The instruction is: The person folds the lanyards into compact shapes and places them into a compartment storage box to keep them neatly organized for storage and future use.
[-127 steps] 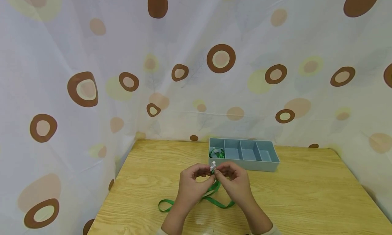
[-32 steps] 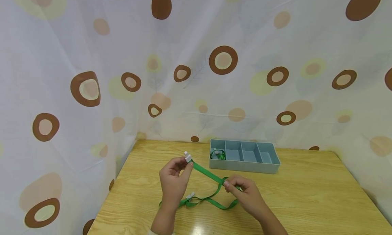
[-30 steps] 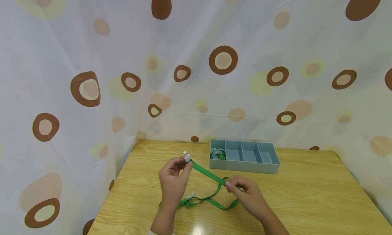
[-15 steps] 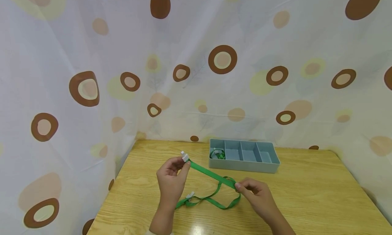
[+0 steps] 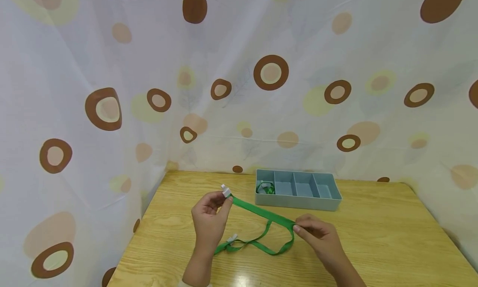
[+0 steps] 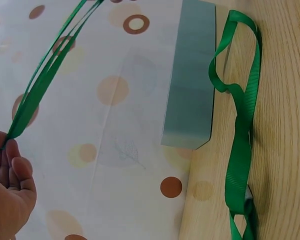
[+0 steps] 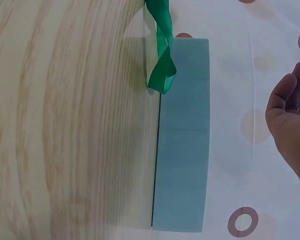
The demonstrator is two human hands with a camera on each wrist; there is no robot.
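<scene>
My left hand [image 5: 210, 218] pinches a green lanyard [image 5: 261, 212] right beside its white plastic clip [image 5: 226, 191], which points up and left. The strap runs taut, slanting down to my right hand [image 5: 320, 236], whose thumb and fingers pinch it farther along. From there more green strap [image 5: 286, 246] drops and loops over the table, leading to another white clip [image 5: 232, 238]. In the left wrist view several strands of lanyard [image 6: 42, 82] stretch up from the fingertips. Only part of my right hand [image 7: 292, 120] shows in the right wrist view.
A blue-grey box [image 5: 298, 201] with several compartments stands at the back of the wooden table [image 5: 373, 229]. Its leftmost compartment holds a coiled green lanyard [image 5: 270, 188] with pale parts. Behind the table hangs a patterned curtain [image 5: 231, 121].
Both hands were together at the clip; they have since parted. My right hand has slid right along the lanyard, lengthening the taut stretch, while my left hand has barely moved lately.
</scene>
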